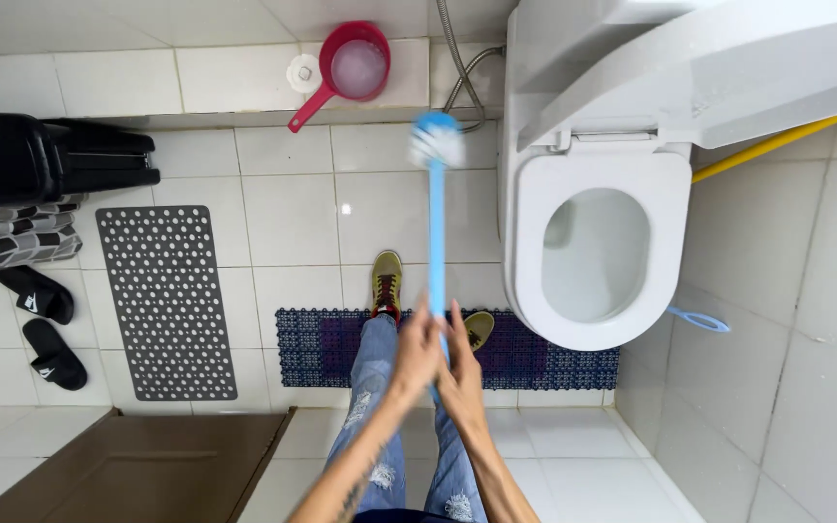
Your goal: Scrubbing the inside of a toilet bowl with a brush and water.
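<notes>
Gripping the long light-blue plastic toilet brush (pixel 436 223) between them, the left hand (pixel 416 351) and the right hand (pixel 459 373) were pressed together low in the middle of the frame, fingers closed around the lower end of its thin straight handle. The brush stood up the centre of the picture, its round white-and-blue bristle head (pixel 437 140) blurred near the top, so the bristles' condition could not be told. It hung above the white floor tiles (pixel 283 213), just left of the glossy white ceramic toilet (pixel 535 213), and had not reached the bowl. The oval plastic seat (pixel 666 242) lay down, the lid was raised, and the bowl looked pale and clear, though perhaps only because the view was washed out; scrubbing, as far as could be judged, was not under way at that moment.

Below the hands were faded, ripped blue jeans (pixel 375 387) and olive lace-up shoes (pixel 387 281) planted on a dark blue openwork plastic mat (pixel 554 363). Left of it lay a grey rubber mat punched with round holes (pixel 167 300), with a pair of black slide sandals (pixel 46 324) at the far left. A red plastic dipper with a straight handle (pixel 346 70) sat on the tiled ledge at the upper centre. A brown wooden door (pixel 138 465) filled the lower left.
</notes>
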